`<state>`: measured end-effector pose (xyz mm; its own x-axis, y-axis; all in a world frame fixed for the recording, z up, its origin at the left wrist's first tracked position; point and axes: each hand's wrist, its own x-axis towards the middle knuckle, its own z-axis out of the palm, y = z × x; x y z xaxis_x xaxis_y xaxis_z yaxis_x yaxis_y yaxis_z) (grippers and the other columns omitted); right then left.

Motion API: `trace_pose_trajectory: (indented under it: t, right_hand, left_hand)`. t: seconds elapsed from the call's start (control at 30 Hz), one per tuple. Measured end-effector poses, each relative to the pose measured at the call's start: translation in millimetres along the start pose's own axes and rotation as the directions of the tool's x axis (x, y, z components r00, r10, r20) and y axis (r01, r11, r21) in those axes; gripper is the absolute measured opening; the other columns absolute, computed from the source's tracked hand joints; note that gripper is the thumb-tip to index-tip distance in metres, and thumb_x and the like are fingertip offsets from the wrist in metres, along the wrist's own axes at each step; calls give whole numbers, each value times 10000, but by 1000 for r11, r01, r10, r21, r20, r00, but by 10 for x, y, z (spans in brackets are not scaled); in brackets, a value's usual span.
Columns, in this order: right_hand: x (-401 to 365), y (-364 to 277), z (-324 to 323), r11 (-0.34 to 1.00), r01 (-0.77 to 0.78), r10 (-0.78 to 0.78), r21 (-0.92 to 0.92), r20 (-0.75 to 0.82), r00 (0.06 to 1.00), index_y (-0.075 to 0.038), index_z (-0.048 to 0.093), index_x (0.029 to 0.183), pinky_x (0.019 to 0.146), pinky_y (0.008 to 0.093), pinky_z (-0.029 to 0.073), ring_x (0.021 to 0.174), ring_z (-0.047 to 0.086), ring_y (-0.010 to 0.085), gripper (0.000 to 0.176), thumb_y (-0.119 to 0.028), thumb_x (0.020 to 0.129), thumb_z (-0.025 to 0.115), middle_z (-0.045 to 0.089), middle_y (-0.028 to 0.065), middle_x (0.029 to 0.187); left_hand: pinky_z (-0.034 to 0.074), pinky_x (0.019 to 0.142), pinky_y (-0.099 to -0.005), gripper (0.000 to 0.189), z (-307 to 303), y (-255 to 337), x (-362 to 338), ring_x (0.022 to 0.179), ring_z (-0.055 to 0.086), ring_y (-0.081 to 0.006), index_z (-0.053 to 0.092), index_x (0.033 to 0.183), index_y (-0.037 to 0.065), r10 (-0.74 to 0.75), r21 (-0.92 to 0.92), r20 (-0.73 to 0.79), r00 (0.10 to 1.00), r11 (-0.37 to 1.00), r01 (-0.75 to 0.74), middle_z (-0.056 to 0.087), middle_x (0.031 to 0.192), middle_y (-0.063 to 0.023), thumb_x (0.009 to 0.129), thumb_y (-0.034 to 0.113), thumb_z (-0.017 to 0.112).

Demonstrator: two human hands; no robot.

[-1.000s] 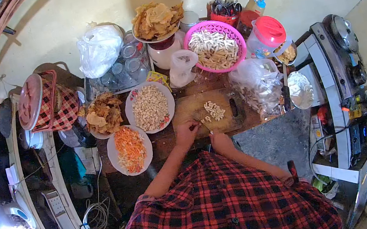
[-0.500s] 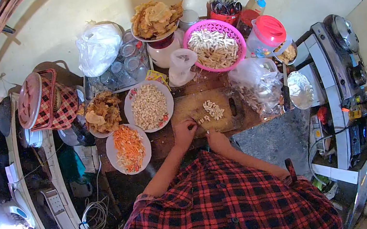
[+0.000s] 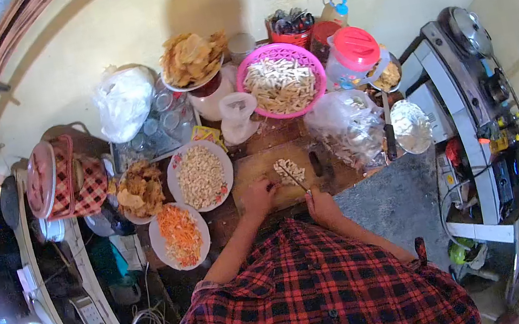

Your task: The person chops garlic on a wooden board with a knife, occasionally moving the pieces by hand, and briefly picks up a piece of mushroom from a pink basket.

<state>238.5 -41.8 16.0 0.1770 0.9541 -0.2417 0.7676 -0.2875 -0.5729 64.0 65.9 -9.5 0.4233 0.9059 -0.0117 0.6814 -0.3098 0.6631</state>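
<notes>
My right hand (image 3: 324,209) is closed round the handle of a knife (image 3: 296,178). Its blade points away from me and lies over a small heap of chopped pale pieces (image 3: 288,169). The heap sits on a wooden cutting board (image 3: 248,168). My left hand (image 3: 258,197) rests at the board's left front edge, just left of the knife, its fingers curled together; whatever they may hold is hidden. Left of the board stands a plate of diced pale pieces (image 3: 200,175). Behind it is a pink basket (image 3: 322,81) of uncut pale sticks.
A plate of shredded carrot (image 3: 180,235) and a plate of fried food (image 3: 141,188) stand at the left. On the right lie a plastic bag (image 3: 344,123), another knife (image 3: 390,132) and a foil-like silver dish (image 3: 412,126). Glasses (image 3: 163,127) fill a tray behind.
The knife blade has come into plain view over the chopped heap. My left hand has drawn back slightly from the pieces. The whole view has shifted, with the table things appearing further left.
</notes>
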Motion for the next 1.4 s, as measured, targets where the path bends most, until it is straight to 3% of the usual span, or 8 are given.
trace_pose_trajectory:
  t: [0.1, 0.3, 0.37, 0.43, 0.6, 0.8, 1.1, 1.4]
  right_hand:
    - [24, 105, -107, 998, -31, 33, 62, -31, 999, 14, 443, 926, 579, 542, 429, 640, 550, 458, 291, -273, 886, 416, 562, 273, 667]
    - [55, 278, -325, 981, -21, 31, 192, -50, 998, 21, 436, 917, 592, 552, 387, 669, 521, 479, 292, -269, 887, 426, 543, 292, 687]
    - [78, 311, -385, 978, -40, 46, 205, -26, 999, 19, 436, 915, 591, 551, 386, 674, 522, 479, 293, -273, 889, 425, 543, 291, 689]
    - [84, 294, -494, 977, -66, 63, 201, 22, 998, 21, 435, 912, 591, 544, 384, 676, 522, 478, 308, -286, 892, 422, 544, 286, 688]
    - [162, 523, -504, 977, -45, 51, 209, -23, 998, 20, 431, 892, 585, 536, 386, 665, 523, 473, 324, -304, 894, 421, 540, 278, 671]
    - [152, 640, -542, 975, -35, 44, 220, -39, 998, 11, 426, 876, 553, 531, 381, 632, 521, 467, 299, -288, 888, 444, 532, 261, 629]
    - [161, 541, -440, 977, 78, -91, 196, 60, 994, 3, 438, 886, 544, 535, 390, 620, 526, 456, 295, -291, 881, 455, 547, 249, 643]
    - [188, 259, -89, 981, 192, -187, 18, 315, 930, 26, 508, 898, 607, 526, 427, 682, 549, 446, 354, -320, 882, 433, 568, 265, 711]
  left_hand:
    - [461, 689, -410, 225, 66, 4, 197, 766, 582, -319, 660, 804, 56, 141, -3, 21, 990, 990, -141, 616, 826, -136, 737, 270, 636]
    - [468, 687, -397, 230, -517, 638, 809, 739, 603, -294, 652, 804, 36, -110, 8, 325, 939, 994, 113, 627, 778, -136, 690, 235, 663]
    - [470, 673, -367, 215, -586, 764, 1203, 721, 612, -261, 651, 799, 25, 54, -121, 168, 984, 992, -34, 629, 754, -151, 678, 202, 656]
    - [467, 657, -358, 201, -595, 914, 1620, 697, 609, -256, 638, 786, 7, -42, -182, 112, 993, 981, 62, 622, 725, -156, 680, 178, 643]
    - [461, 659, -382, 262, -357, 1034, 2400, 730, 592, -297, 591, 857, -3, 142, 47, -231, 963, 990, -135, 603, 747, -154, 688, 186, 656]
    - [456, 658, -400, 219, -14, 710, 2944, 747, 584, -310, 572, 815, -3, 70, 80, -19, 997, 994, -68, 599, 759, -154, 719, 179, 646]
    - [490, 598, -307, 183, -259, 659, 1740, 642, 614, -200, 624, 852, 2, 202, -160, -355, 913, 949, -273, 631, 738, -121, 768, 164, 635]
    - [481, 595, -286, 167, -359, -129, 50, 601, 604, -154, 646, 790, 16, -274, -365, -225, 935, 913, 180, 630, 672, -101, 714, 158, 692]
